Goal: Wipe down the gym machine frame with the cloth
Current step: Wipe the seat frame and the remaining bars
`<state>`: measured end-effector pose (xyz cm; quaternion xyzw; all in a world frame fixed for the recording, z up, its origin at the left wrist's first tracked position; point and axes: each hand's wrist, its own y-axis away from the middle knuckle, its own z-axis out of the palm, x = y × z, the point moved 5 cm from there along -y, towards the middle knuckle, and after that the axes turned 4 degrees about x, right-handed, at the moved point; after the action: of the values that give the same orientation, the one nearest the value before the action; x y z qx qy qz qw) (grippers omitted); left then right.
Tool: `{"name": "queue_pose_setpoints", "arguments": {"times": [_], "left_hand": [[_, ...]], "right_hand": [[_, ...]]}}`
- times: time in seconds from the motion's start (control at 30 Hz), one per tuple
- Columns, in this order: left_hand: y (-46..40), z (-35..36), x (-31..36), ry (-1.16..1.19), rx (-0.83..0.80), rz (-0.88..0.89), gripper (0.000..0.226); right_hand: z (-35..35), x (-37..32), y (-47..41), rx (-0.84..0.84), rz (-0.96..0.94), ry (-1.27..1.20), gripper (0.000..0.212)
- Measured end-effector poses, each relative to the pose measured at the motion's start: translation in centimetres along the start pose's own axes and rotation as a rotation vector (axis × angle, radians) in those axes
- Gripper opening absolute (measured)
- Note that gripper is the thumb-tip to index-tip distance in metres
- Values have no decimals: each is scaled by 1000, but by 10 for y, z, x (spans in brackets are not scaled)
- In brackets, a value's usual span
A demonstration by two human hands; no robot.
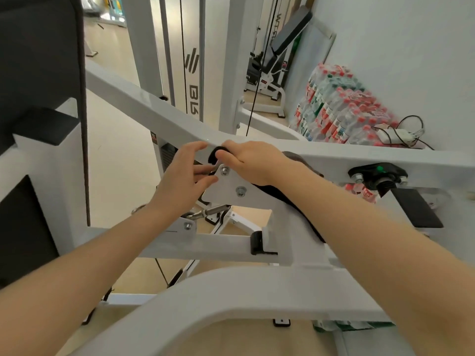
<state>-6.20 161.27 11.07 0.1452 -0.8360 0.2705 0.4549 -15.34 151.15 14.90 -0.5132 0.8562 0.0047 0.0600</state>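
I see both hands meeting at the middle of the white gym machine frame [144, 109], where its sloping bar bends level; my right hand [250, 161] lies on top of the bar with its fingers curled round the dark cloth [282, 199], so that grip is closed on the cloth; a black fold of the cloth pokes out between thumb and fingers at the front of the fist, and the rest trails back under the wrist and forearm, draped over the frame's bolted plate [231, 183]; my left hand [183, 178] comes in from the lower left, its fingers fairly straight and spread; the fingertips touch the edge of the plate beside the upper bolt, just below the cloth's black fold; I cannot tell whether they pinch the cloth itself, though the grip looks relaxed and unclosed; the two hands are just beside each other, nearly touching.

Around them, a black pad [38, 60] fills the upper left; a black cable [259, 73] runs down to the frame behind the hands; a knob with a green mark [377, 173] sits on the bar to the right; shrink-wrapped packs of red-capped water bottles [341, 106] are stacked against the white wall [411, 47], with a power strip [395, 134] and its leads lying beside them; an inclined workout bench [282, 47] stands farther back; the floor [115, 150] is pale beige.
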Motion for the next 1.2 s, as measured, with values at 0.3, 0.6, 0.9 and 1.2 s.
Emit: {"name": "queue_pose_setpoints", "arguments": {"times": [0.3, 0.6, 0.9, 1.2], "left_hand": [[1, -2, 3, -182, -2, 31, 59], [6, 8, 32, -406, -40, 230, 58], [21, 45, 61, -695, -208, 616, 56], [18, 49, 60, -776, -245, 584, 60]], "right_hand": [[-9, 44, 52, 87, -20, 7, 42], [-48, 35, 122, 475, -90, -33, 32], [14, 47, 163, -130, 82, -451, 45], [10, 35, 178, -209, 157, -496, 45]]}}
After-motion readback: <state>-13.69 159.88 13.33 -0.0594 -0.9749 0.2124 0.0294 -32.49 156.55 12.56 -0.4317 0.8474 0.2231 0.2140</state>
